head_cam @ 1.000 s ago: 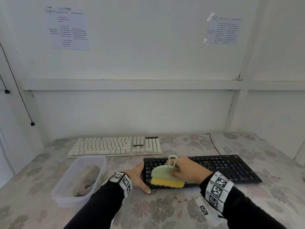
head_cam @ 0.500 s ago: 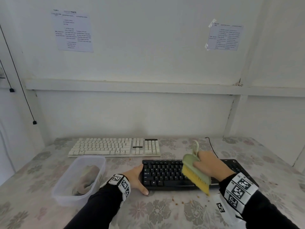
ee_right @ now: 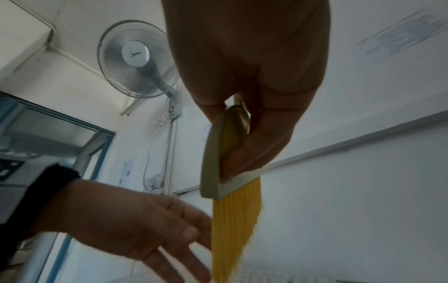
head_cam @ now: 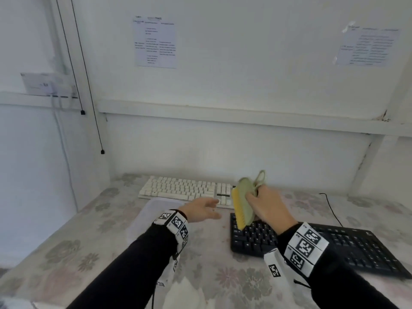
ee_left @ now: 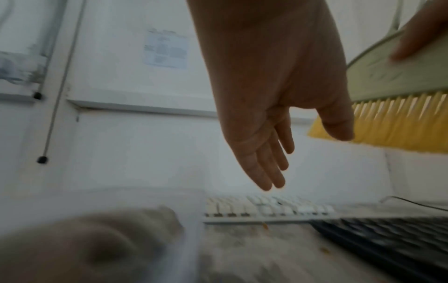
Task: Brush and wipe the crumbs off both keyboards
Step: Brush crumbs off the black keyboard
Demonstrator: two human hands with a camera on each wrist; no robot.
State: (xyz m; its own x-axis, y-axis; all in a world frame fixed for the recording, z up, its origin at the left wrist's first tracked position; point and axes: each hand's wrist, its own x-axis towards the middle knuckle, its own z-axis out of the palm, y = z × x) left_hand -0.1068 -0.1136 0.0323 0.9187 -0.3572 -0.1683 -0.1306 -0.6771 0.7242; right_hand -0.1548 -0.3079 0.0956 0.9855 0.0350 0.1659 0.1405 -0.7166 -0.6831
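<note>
The right hand [head_cam: 268,206] holds a green brush [head_cam: 244,198] with yellow bristles up over the black keyboard [head_cam: 334,246]. The left hand [head_cam: 200,209] is flat, fingers spread, holding nothing.

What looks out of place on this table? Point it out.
Orange-brown crumbs lie on the floral tablecloth between the white keyboard and the black keyboard, spilled rather than collected. The black keyboard also sits askew, angled to the white one. The right hand holds the brush lifted, touching neither.
</note>
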